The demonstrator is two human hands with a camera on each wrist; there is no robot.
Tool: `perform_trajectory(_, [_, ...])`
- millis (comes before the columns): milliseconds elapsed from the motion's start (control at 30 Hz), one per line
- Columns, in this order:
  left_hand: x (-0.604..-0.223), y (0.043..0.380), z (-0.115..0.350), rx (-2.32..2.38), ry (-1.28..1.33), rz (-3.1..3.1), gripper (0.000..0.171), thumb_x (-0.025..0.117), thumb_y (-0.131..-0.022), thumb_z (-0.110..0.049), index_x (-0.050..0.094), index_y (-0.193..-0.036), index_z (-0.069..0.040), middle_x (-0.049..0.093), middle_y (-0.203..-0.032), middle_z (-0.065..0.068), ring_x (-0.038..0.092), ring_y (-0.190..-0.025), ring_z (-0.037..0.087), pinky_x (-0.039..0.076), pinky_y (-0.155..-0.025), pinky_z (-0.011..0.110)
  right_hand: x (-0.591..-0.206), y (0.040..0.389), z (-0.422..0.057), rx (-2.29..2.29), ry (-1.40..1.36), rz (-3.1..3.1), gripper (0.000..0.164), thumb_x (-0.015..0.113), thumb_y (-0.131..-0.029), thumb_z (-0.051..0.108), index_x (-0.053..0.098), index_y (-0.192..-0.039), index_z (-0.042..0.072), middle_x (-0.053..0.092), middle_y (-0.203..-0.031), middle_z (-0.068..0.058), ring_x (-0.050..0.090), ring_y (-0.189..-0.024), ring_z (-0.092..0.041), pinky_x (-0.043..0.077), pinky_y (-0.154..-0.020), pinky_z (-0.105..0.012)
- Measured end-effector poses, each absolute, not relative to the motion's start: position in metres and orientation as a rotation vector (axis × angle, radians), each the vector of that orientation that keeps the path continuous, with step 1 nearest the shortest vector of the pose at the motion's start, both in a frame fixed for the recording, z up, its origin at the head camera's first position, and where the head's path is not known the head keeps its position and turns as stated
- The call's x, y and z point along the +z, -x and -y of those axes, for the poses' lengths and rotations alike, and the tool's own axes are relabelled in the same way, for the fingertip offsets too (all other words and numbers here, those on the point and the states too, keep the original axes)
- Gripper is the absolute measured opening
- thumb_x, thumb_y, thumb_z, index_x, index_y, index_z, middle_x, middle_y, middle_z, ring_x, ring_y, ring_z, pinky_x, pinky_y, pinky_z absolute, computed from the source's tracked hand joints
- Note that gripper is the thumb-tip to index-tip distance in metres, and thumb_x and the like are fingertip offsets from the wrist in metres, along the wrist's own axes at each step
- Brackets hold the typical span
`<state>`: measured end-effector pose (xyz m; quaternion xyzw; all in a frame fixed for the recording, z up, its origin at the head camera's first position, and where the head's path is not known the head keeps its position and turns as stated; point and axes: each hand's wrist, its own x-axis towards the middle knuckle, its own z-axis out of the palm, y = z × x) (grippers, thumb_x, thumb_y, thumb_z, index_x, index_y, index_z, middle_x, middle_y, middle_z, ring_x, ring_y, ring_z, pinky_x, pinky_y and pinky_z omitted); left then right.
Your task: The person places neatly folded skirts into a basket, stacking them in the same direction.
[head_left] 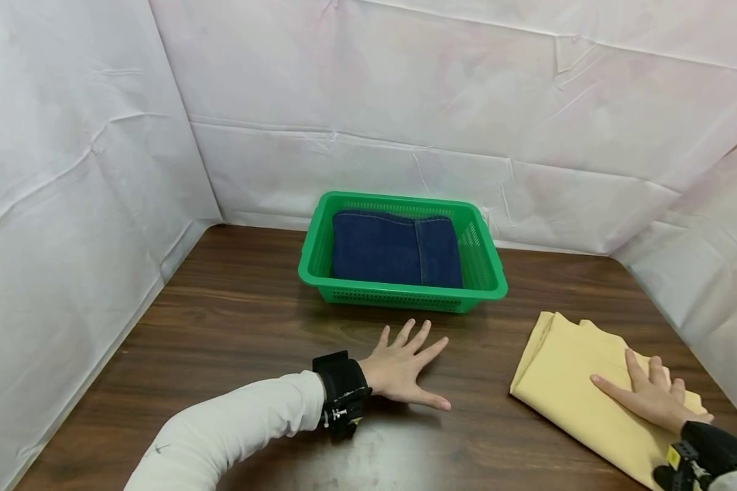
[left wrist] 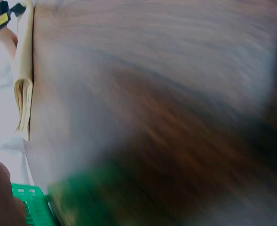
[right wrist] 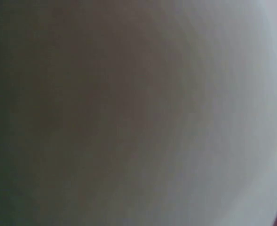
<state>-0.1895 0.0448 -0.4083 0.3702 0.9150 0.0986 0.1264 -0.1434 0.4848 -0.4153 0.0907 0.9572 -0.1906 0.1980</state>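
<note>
My left hand lies with its fingers spread on the brown table, just in front of a green plastic basket. Inside that basket is a folded piece of dark blue denim with a stitched seam. Over at the right, my right hand rests with straight fingers on a folded yellow cloth. The left wrist view catches the cloth's layered edge and a corner of the basket. In the right wrist view all is too dark and blurred to make out.
The wood-grain table is bordered by white sheeting at the back and both sides. The basket stands near the back edge. The yellow cloth lies close to the table's right edge.
</note>
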Motion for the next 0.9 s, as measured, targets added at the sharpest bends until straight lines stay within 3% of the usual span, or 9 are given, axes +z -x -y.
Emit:
perform_trajectory(167, [-0.408, 0.194, -0.027, 0.303, -1.019, -2.658, 0.096, 0.042, -0.071, -0.08, 0.001, -0.146, -0.035, -0.006, -0.153, 0.004, -0.007, -0.138, 0.03, 0.005, -0.104, 0.063, -0.419, 0.137, -0.463, -0.546, -0.18, -2.746, 0.097, 0.037, -0.089, 0.059, -0.019, -0.138, -0.003, -0.03, -0.126, -0.045, -0.027, -0.103, -0.069, -0.014, -0.068, -0.079])
perform_trajectory(267, [-0.409, 0.194, -0.017, 0.332, -0.999, -2.652, 0.096, 0.042, -0.071, -0.079, 0.002, -0.146, -0.034, -0.005, -0.153, 0.005, -0.007, -0.138, 0.031, 0.005, -0.103, 0.064, -0.418, 0.133, -0.444, -0.526, -0.205, -2.731, 0.096, 0.037, -0.088, 0.062, -0.021, -0.139, 0.005, -0.034, -0.127, -0.04, -0.028, -0.101, -0.071, -0.014, -0.057, -0.081])
perform_trajectory(367, [-0.412, 0.191, -0.007, 0.337, -0.985, -2.651, 0.097, 0.042, -0.071, -0.08, 0.004, -0.146, -0.033, -0.004, -0.153, 0.006, -0.006, -0.138, 0.031, 0.006, -0.103, 0.064, -0.417, 0.129, -0.423, -0.541, -0.197, -2.72, 0.095, 0.038, -0.087, 0.062, -0.023, -0.14, 0.013, -0.036, -0.131, -0.034, -0.029, -0.105, -0.068, -0.015, -0.054, -0.08])
perform_trajectory(900, [-0.421, 0.169, 0.038, 0.455, -0.829, -2.674, 0.098, 0.041, -0.071, -0.08, 0.006, -0.147, -0.029, -0.003, -0.152, 0.006, -0.008, -0.138, 0.033, 0.004, -0.101, 0.066, -0.415, 0.12, -0.317, -0.513, -0.056, -2.795, 0.097, 0.044, -0.081, 0.068, -0.01, -0.146, 0.021, -0.022, -0.145, -0.025, -0.018, -0.122, -0.06, -0.01, -0.061, -0.083])
